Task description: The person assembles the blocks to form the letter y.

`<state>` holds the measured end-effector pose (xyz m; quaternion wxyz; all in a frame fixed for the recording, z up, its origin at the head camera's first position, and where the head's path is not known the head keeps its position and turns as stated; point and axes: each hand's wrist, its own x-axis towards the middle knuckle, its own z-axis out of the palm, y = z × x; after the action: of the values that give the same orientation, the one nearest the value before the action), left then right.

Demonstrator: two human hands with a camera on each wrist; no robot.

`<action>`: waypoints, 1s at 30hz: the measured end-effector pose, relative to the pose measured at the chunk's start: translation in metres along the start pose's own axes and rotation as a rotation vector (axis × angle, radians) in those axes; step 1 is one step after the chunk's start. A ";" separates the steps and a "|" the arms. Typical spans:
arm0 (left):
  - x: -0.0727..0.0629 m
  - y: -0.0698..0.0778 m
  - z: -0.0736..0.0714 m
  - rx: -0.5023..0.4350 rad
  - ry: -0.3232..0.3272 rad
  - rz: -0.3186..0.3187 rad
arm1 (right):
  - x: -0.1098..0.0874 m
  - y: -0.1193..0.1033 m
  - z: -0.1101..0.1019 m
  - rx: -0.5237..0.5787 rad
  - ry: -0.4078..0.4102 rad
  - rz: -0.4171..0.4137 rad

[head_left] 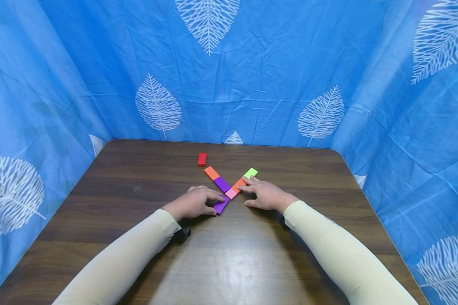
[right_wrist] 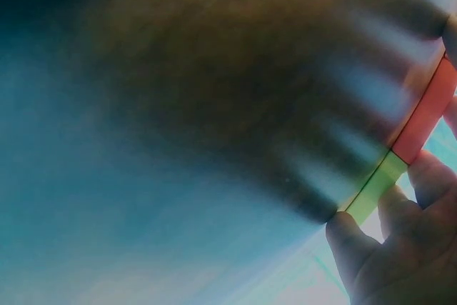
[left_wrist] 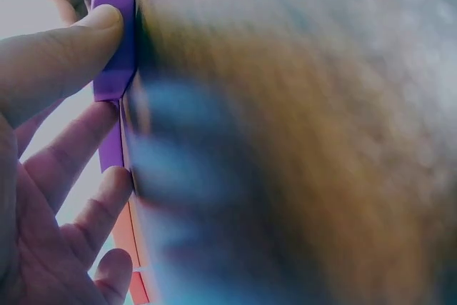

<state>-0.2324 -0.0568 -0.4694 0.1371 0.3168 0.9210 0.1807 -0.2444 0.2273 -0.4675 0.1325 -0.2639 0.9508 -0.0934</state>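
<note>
In the head view, my left hand pinches a flat purple block between thumb and fingers. The left wrist view shows the thumb pressed against one side of that block. Its far end lies beside a pink block, where two rows of blocks meet in a V. The left row has a second purple block and an orange block. Along the right row lie another orange block and a light green block. My right hand rests its loosely extended fingers against this right row.
A red block lies apart, beyond the left row. Everything sits on a dark wood table with rounded far corners. A blue curtain with white leaf prints hangs behind it and along both sides.
</note>
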 end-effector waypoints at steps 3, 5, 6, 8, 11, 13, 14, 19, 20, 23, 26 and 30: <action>0.000 0.000 0.000 -0.005 -0.006 -0.003 | 0.000 0.000 0.000 0.000 -0.002 0.003; 0.001 0.001 -0.001 -0.006 -0.009 -0.005 | 0.000 0.000 0.000 0.000 -0.003 0.007; 0.001 0.001 -0.001 -0.006 -0.011 -0.005 | 0.000 0.000 0.000 0.001 -0.002 0.009; 0.001 0.001 -0.001 -0.007 -0.013 -0.006 | 0.000 0.000 0.000 0.001 -0.002 0.010; 0.001 0.002 -0.002 -0.016 -0.015 -0.010 | 0.000 0.000 0.000 0.003 -0.005 0.021; 0.001 0.002 -0.002 -0.020 -0.015 -0.012 | 0.001 0.000 -0.001 0.005 -0.008 0.025; 0.001 0.002 -0.002 -0.022 -0.014 -0.013 | 0.001 0.000 -0.001 0.007 -0.010 0.028; 0.002 0.002 -0.001 -0.029 -0.009 -0.016 | 0.001 -0.001 -0.002 0.007 -0.013 0.033; 0.002 0.002 -0.001 -0.030 -0.007 -0.015 | 0.001 -0.001 -0.002 0.008 -0.014 0.034; 0.002 0.001 0.000 -0.030 -0.004 -0.013 | 0.001 -0.001 -0.002 0.008 -0.016 0.035; 0.001 0.001 0.000 -0.028 0.000 -0.011 | 0.001 0.000 -0.002 0.007 -0.016 0.036; 0.001 0.002 0.000 -0.025 0.001 -0.011 | 0.000 0.000 -0.002 0.008 -0.015 0.038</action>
<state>-0.2322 -0.0548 -0.4689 0.1416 0.3099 0.9204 0.1918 -0.2451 0.2269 -0.4660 0.1426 -0.2461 0.9542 -0.0925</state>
